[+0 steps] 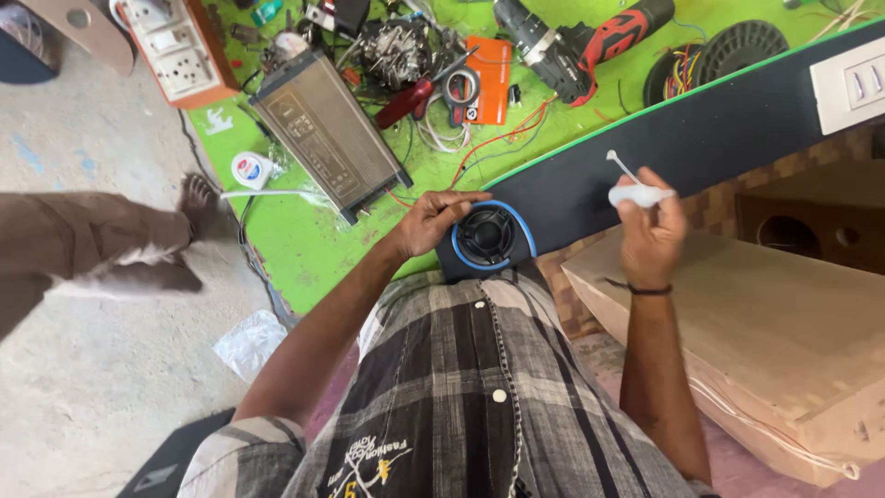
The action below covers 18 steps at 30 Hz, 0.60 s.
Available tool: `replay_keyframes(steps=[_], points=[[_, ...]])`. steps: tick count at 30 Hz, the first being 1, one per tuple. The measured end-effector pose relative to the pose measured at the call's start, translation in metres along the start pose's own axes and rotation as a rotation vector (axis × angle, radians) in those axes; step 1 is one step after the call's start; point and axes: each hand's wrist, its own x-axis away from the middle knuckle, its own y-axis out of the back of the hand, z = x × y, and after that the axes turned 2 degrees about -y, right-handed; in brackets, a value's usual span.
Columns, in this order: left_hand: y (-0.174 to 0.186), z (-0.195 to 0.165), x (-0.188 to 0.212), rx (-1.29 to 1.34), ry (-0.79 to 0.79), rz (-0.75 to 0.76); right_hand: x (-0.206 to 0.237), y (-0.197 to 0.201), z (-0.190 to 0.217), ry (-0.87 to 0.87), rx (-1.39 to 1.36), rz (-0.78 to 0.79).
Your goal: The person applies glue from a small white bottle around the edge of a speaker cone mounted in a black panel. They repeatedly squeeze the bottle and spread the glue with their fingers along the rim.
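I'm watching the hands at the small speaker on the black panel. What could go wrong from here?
1. The left hand holds only the rim of the round speaker at the end of the black panel; it could slip off.
2. The right hand lifts a white tool with a thin tip; it might poke the speaker cone.

I count one small round speaker (486,236), one cordless drill (579,44), one metal power supply box (327,135), two switch plates (177,48) (848,85).
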Motion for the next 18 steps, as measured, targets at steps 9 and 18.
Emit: replay_keyframes(steps=[9, 18], points=[[-0.002, 0.007, 0.004, 0.087, -0.017, -0.021, 0.037, -0.023, 0.017, -0.449, -0.139, 0.449], [0.001, 0.008, 0.008, 0.018, -0.06, -0.03, 0.044, -0.103, 0.036, -0.258, 0.116, 0.181]])
